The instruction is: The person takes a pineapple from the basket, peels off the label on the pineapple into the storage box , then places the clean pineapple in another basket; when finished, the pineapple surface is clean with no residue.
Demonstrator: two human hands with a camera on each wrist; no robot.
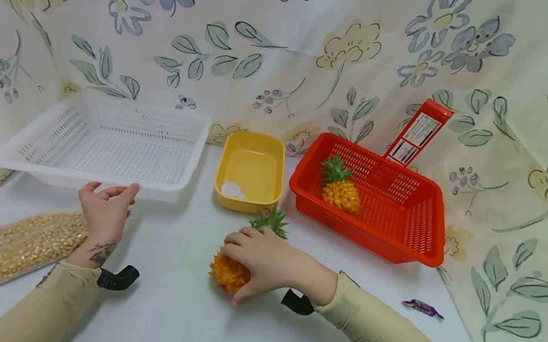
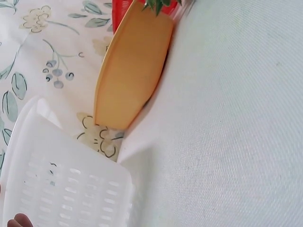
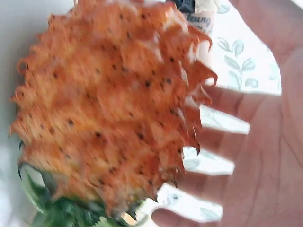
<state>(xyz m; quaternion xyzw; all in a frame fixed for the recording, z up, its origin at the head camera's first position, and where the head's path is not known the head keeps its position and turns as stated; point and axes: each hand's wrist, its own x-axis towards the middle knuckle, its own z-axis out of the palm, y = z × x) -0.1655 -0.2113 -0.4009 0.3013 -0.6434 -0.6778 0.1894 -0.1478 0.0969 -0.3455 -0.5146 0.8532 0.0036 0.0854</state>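
My left hand (image 1: 108,212) is at the front rim of a white perforated basket (image 1: 102,180), pinching it between thumb and fingers. In the left wrist view, fingertips (image 2: 21,220) show against the basket's slotted wall (image 2: 71,184). My right hand (image 1: 269,262) holds a small orange pineapple (image 1: 229,272) from above, fingers on its far side and thumb on its near side. Its green crown (image 1: 271,221) points away from me. The right wrist view shows the spiky pineapple (image 3: 109,104) close up, with the fingers reaching behind it.
A red basket (image 1: 348,226) at the right holds another pineapple (image 1: 341,195). A red box (image 1: 420,132) stands behind it. The yellow bin (image 1: 245,206) in the middle contains white pieces (image 1: 232,190). A bag of beans (image 1: 31,240) lies left, a purple-wrapped candy (image 1: 423,307) right.
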